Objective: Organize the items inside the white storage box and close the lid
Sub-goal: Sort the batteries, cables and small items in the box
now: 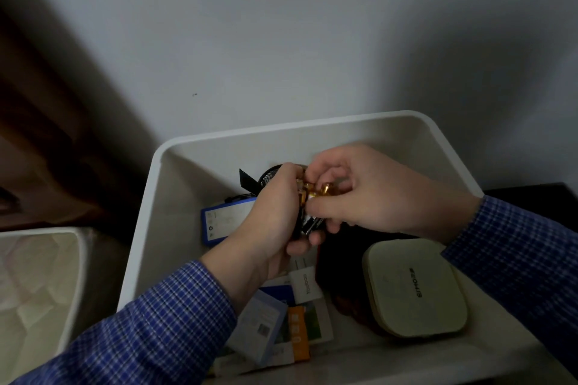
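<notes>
The white storage box (175,172) stands open against the wall, with no lid on it. Above its middle, my left hand (272,216) grips a bundle of black and gold batteries (312,197). My right hand (353,191) pinches the gold tops of the same bundle from the right. Inside the box lie a blue-edged pack (219,222), a black mesh item with a strap (253,181), a cream rounded device (413,287), a small white adapter (305,286) and several small cartons (266,325). Both sleeves are blue check.
A second white container (40,275) with a pale liner stands at the left. The grey wall (281,40) runs right behind the box. Dark wooden furniture (47,134) fills the left side, and a dark surface (531,191) shows at the right.
</notes>
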A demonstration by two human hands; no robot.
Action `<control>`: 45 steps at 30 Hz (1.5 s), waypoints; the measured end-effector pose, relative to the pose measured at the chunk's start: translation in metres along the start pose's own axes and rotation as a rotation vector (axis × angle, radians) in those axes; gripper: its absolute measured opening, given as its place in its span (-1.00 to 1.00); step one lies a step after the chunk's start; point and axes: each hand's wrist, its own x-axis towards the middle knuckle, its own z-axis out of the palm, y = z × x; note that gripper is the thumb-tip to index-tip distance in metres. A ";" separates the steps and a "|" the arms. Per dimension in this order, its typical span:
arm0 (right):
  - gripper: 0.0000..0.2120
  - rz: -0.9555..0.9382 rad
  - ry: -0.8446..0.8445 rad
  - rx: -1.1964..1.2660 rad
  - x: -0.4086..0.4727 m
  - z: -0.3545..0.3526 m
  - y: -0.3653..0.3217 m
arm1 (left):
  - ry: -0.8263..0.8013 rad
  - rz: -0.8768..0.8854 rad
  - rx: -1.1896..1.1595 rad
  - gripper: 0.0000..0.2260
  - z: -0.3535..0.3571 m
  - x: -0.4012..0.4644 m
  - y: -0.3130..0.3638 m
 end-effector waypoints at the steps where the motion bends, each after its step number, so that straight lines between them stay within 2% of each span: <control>1: -0.79 0.012 -0.012 0.003 0.000 0.000 0.002 | 0.000 -0.006 0.013 -0.52 0.000 0.000 -0.001; 6: -0.87 0.007 0.007 -0.001 0.001 0.003 0.007 | -0.034 -0.047 0.050 -0.46 0.000 0.004 -0.003; 10: -0.85 0.012 -0.069 0.011 -0.005 0.000 0.008 | -0.075 -0.101 0.050 -0.47 -0.003 0.004 -0.007; 13: -0.90 0.066 -0.067 0.038 -0.006 -0.001 0.007 | -0.106 -0.115 0.068 -0.46 0.000 0.005 -0.008; 18: -0.97 0.069 -0.017 0.022 -0.012 -0.007 0.001 | -0.122 -0.141 -0.004 -0.55 -0.001 0.008 0.001; 20: -0.96 0.041 0.022 0.000 -0.014 -0.006 -0.005 | -0.113 -0.181 -0.052 -0.59 -0.003 0.008 0.003; 23: -0.96 0.024 0.230 -0.002 -0.013 -0.015 -0.010 | -0.107 -0.240 -0.120 -0.59 -0.007 0.006 0.004; 27: -0.92 0.016 0.354 -0.153 -0.010 -0.045 -0.007 | -0.073 -0.259 -0.141 -0.59 -0.010 0.003 0.008; 30: -0.91 0.051 0.443 -0.455 0.004 -0.044 0.014 | -0.020 -0.176 -0.162 -0.58 -0.012 0.002 0.012; 32: -0.91 0.090 0.428 -0.586 0.016 -0.029 0.032 | -0.001 -0.118 -0.204 -0.56 -0.014 0.001 0.016; 36: -0.87 0.138 0.352 -0.565 0.039 -0.001 0.067 | -0.003 -0.064 -0.269 -0.54 -0.018 -0.003 0.017; 39: -0.92 0.159 0.380 -0.747 0.052 0.009 0.082 | -0.011 -0.057 -0.274 -0.54 -0.018 -0.003 0.017; 45: -0.85 0.169 0.411 -0.801 0.063 0.021 0.098 | -0.019 -0.044 -0.304 -0.53 -0.019 -0.002 0.020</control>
